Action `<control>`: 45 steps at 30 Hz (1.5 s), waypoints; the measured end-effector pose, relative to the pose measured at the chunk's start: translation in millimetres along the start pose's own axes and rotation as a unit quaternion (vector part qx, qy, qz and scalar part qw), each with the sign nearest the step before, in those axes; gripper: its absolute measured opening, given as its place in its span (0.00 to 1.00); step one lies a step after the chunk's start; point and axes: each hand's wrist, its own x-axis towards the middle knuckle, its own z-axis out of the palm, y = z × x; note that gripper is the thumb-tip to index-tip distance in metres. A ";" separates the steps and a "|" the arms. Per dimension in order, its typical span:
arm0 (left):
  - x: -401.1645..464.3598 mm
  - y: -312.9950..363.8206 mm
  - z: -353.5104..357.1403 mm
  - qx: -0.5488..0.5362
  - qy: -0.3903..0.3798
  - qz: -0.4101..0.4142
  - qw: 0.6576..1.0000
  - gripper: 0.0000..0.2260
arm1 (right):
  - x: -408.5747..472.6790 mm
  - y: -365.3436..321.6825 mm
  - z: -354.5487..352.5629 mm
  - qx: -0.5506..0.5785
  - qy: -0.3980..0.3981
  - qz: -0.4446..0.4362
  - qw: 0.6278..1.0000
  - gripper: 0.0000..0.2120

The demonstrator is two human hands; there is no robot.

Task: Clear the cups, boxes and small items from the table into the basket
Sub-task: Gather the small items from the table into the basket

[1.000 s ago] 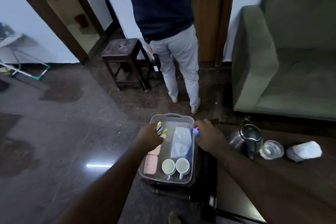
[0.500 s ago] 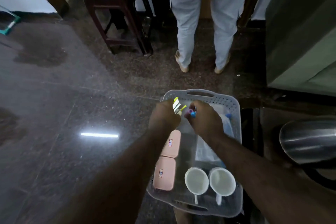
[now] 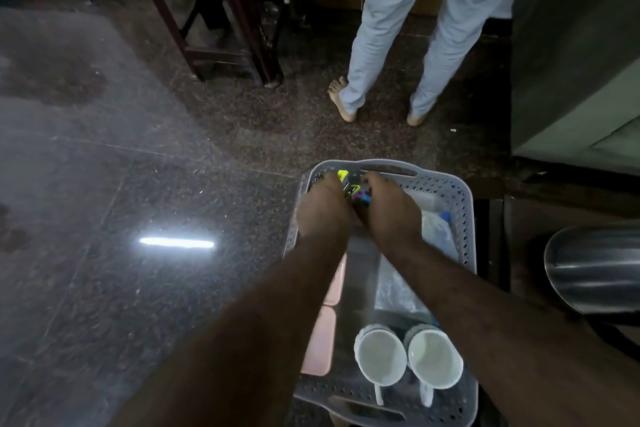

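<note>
Both hands have sunk lower into the far end of the basket (image 3: 464, 204) since half a second ago, and the camera has tipped further down and closer. From the head view, the left hand (image 3: 323, 210) is curled round yellow-and-black small items (image 3: 344, 180), mostly hidden behind its knuckles. The right hand (image 3: 389, 210) pinches purple and blue small pieces (image 3: 362, 196) just beside them; what they are is too small to make out. Inside the basket, two white cups (image 3: 408, 357) stand side by side at the near end, two pink boxes (image 3: 320, 340) lie along the left wall, half covered by the left forearm, and a clear plastic packet (image 3: 438, 230) lies on the right. A steel kettle (image 3: 595, 270) is cut off at the right edge. Beyond the basket stand a person's legs (image 3: 381, 28) and a dark wooden stool (image 3: 211, 3), both cropped at the top.
</note>
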 end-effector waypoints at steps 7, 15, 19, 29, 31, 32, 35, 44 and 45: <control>-37.4 1.2 -11.9 -0.178 0.078 0.014 0.981 0.19 | -29.1 2.6 -12.5 0.195 0.064 0.094 0.974 0.16; -48.2 2.0 -7.2 -0.191 0.069 -0.014 0.979 0.11 | -49.1 13.7 -14.4 0.247 -0.006 0.097 0.964 0.16; -42.2 0.4 -4.5 -0.135 0.051 -0.009 0.990 0.11 | -51.0 11.5 -14.2 0.215 0.007 0.073 0.974 0.19; -20.5 -2.7 -3.0 -0.014 0.007 -0.029 0.999 0.17 | -33.8 -5.3 -0.4 0.112 0.020 0.075 0.991 0.15; -16.8 -5.9 -0.3 0.026 0.005 -0.023 0.999 0.14 | -30.6 -6.8 5.3 0.100 0.030 0.090 0.990 0.15; -15.0 -6.6 0.8 0.044 0.002 -0.021 0.999 0.13 | -29.6 -7.6 7.7 0.100 0.035 0.100 0.989 0.15; -9.6 -8.4 1.2 0.075 -0.021 -0.008 0.997 0.11 | -26.2 -9.6 11.6 0.110 0.022 0.121 0.986 0.16; -7.3 -11.7 -3.9 0.101 -0.062 0.021 0.993 0.09 | -17.1 -9.5 8.4 0.171 -0.031 0.157 0.972 0.17; -8.7 -11.4 -5.4 0.107 -0.068 0.026 0.992 0.09 | -17.0 -10.7 7.7 0.175 -0.037 0.165 0.970 0.17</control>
